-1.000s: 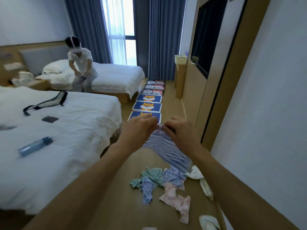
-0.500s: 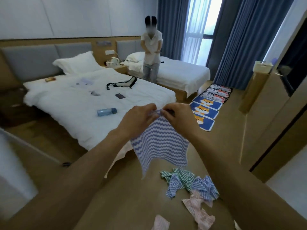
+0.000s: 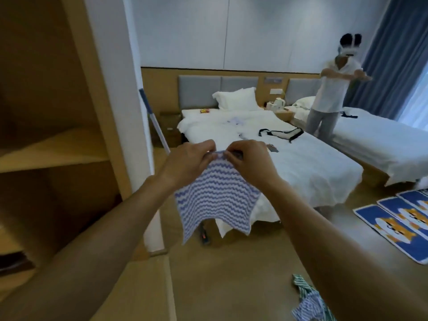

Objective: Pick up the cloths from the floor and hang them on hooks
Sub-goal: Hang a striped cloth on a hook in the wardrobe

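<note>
A white bed fills the room's middle; before it hangs the blue wavy-striped cloth, pinched at its top edge by the left hand and right hand; more cloths lie on the floor

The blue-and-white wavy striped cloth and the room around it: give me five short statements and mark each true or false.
1. Both hands pinch the top edge of the striped cloth. True: the left hand and right hand hold it close together.
2. The cloth lies flat on the floor. False: it hangs in the air below the hands.
3. More crumpled cloths remain on the floor. True.
4. The cloth already hangs on a hook. False: no hook is in view, and the hands hold it.
5. The nearer bed is bare. False: a black strap and other small items lie on it.
</note>
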Demonstrator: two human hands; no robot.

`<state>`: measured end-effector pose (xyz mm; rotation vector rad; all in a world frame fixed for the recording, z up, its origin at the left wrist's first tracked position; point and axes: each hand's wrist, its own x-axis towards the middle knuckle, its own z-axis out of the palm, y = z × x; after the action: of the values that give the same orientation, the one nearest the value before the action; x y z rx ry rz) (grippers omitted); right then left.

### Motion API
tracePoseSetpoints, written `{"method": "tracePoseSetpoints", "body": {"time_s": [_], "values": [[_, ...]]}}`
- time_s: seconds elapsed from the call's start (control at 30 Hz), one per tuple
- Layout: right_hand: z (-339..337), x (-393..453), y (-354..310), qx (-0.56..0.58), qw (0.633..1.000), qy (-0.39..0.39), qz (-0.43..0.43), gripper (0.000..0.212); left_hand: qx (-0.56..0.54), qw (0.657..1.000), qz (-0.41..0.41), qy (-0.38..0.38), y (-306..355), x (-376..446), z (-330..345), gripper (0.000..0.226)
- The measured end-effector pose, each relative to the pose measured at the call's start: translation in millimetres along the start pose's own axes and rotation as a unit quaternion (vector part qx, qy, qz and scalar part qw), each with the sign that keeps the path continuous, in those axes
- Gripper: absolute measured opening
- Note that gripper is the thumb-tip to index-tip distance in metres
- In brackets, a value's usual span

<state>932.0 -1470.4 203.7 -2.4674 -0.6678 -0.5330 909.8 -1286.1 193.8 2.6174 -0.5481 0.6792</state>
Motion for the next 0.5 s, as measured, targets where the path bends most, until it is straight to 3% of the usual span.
{"method": "tracePoseSetpoints", "body": {"time_s": [0.5], "values": [[143.1,39.5,-245.5,0.085,0.985,-0.024,-0.151,0.018,0.154,0.975,-0.144,0.070,-156.1,-173.7,-170.4,0.019]]}}
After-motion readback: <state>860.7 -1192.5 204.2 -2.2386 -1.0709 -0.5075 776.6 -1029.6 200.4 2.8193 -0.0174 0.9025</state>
